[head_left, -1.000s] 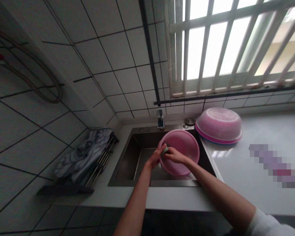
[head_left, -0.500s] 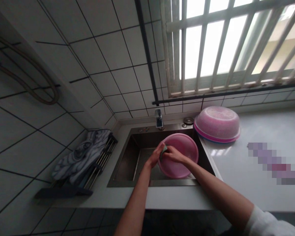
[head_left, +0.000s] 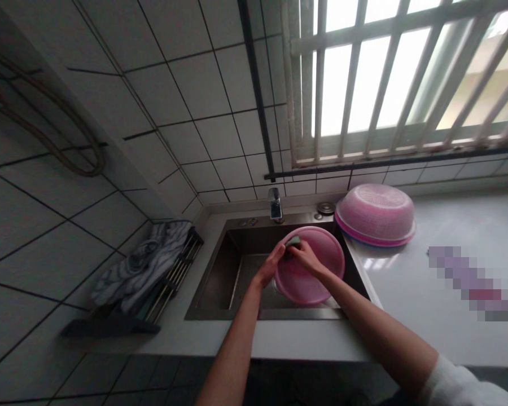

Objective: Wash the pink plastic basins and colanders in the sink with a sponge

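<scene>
Grey tiles (head_left: 195, 84) back a steel sink (head_left: 220, 276); inside it tilts a pink basin (head_left: 322, 270); left hand (head_left: 270, 268) grips its rim at 9 o'clock; right hand (head_left: 307, 256) presses a clutched green sponge (head_left: 292, 241) at 11 o'clock; an upturned pink colander (head_left: 376, 213) sits on the surface (head_left: 449, 225) at 2 o'clock.

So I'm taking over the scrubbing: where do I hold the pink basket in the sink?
Probably its left rim, from the left, where the left hand grips it: the pink basket stands tilted in the sink, hollow toward you, so the inside is free for the sponge.

Tilted pink colander (head_left: 317, 270), green sponge (head_left: 292, 241)
</scene>
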Demonstrator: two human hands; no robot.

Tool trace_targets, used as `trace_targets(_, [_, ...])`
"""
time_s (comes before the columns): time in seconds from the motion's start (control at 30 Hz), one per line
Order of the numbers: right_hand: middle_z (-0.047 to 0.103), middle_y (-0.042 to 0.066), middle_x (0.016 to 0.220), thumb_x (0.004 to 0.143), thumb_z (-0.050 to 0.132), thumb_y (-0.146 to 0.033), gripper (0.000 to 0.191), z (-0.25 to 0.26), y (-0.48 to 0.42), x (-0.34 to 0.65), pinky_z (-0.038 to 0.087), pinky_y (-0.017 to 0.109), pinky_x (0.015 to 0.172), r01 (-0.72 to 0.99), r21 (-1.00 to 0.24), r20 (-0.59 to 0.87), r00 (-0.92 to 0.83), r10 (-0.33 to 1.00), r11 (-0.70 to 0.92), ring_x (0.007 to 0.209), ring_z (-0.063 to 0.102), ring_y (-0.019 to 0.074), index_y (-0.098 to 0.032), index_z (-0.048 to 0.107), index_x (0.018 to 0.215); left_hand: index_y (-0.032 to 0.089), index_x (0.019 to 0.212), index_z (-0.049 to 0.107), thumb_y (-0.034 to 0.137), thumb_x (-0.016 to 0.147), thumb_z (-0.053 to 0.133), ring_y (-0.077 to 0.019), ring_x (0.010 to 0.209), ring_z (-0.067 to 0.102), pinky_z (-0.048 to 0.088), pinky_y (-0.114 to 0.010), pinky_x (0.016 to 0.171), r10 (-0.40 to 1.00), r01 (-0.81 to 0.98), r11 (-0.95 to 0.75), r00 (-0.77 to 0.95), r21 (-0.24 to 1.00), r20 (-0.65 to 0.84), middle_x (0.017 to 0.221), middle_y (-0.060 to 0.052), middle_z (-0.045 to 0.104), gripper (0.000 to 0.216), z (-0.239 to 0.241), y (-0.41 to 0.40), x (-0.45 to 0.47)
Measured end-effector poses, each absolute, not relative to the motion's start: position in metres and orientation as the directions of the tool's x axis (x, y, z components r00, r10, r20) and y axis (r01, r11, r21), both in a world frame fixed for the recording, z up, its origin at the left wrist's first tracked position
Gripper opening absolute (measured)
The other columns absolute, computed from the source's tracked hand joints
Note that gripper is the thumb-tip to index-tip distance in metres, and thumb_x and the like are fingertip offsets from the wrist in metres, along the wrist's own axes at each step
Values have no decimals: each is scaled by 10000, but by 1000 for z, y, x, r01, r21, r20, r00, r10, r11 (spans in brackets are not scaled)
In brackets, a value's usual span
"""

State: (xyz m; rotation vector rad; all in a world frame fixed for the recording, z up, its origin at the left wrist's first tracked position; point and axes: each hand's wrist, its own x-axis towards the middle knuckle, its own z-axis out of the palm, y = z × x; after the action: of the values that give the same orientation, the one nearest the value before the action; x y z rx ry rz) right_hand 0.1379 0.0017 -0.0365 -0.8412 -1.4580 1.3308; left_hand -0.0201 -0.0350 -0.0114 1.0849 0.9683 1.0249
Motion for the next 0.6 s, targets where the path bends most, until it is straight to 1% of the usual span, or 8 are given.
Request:
trace_targets(0.03, [664, 42, 837, 809, 605, -381, 222, -35, 3, 139, 476, 280, 672, -118, -981, 185, -290, 939, 157, 730, 582, 175, -172, 647, 869, 247, 1397, 599, 627, 875, 639, -318, 1428, 453, 277, -492, 1228, 961, -169, 152, 254, 974, -106, 1478, -78, 577, 647, -12, -35, -20])
trace_targets(0.07, [662, 40, 827, 808, 607, -383, 223, -34, 3, 140, 475, 279, 668, -118, -982, 179, -316, 932, 148, 724, 578, 173, -171, 649, 862, 244, 1394, 602, 628, 874, 640, -319, 1424, 457, 285, -489, 1224, 962, -168, 148, 254, 975, -102, 1474, -78, 580, 648, -12, -34, -20])
trace_targets(0.17, [639, 20, 747, 795, 619, -348, 189, -34, -3, 136, 447, 260, 632, -80, -985, 170, -512, 842, 150, 667, 541, 151, -162, 648, 789, 211, 1355, 635, 655, 849, 650, -330, 1410, 470, 270, -488, 1227, 972, -122, 116, 219, 986, -87, 1428, -95, 619, 673, -12, -33, -22])
trace_targets(0.23, [632, 13, 717, 787, 625, -327, 172, -33, -6, 132, 438, 254, 624, -68, -986, 165, -590, 791, 155, 646, 532, 143, -158, 645, 762, 200, 1335, 652, 665, 844, 648, -332, 1411, 466, 241, -485, 1237, 977, -80, 87, 203, 993, -69, 1416, -101, 627, 677, -13, -33, -24])
trace_targets(0.3, [644, 18, 731, 790, 619, -336, 176, -31, -6, 132, 452, 259, 638, -94, -985, 175, -538, 825, 147, 664, 552, 152, -162, 644, 777, 213, 1349, 645, 657, 856, 638, -328, 1422, 453, 233, -479, 1240, 977, -70, 73, 207, 995, -58, 1437, -93, 611, 664, -13, -32, -24])
trace_targets(0.43, [665, 34, 793, 807, 610, -391, 219, -28, 0, 139, 482, 281, 655, -149, -979, 176, -308, 935, 136, 705, 595, 176, -176, 642, 838, 232, 1412, 588, 636, 885, 617, -328, 1420, 457, 272, -495, 1223, 963, -129, 111, 260, 985, -74, 1468, -85, 585, 665, -13, -32, -21])
trace_targets(0.5, [658, 31, 782, 809, 613, -398, 224, -29, 1, 139, 481, 282, 649, -137, -981, 174, -322, 931, 136, 696, 591, 175, -176, 640, 832, 225, 1410, 588, 641, 879, 623, -329, 1422, 454, 262, -493, 1228, 964, -119, 113, 255, 987, -79, 1473, -88, 580, 676, -13, -32, -20])
trace_targets(0.6, [645, 24, 746, 807, 628, -367, 197, -33, -3, 135, 469, 275, 646, -85, -985, 173, -479, 861, 151, 685, 573, 167, -171, 641, 791, 212, 1378, 619, 661, 853, 641, -325, 1441, 429, 224, -472, 1245, 976, -58, 84, 208, 995, -71, 1474, -89, 579, 691, -12, -33, -23])
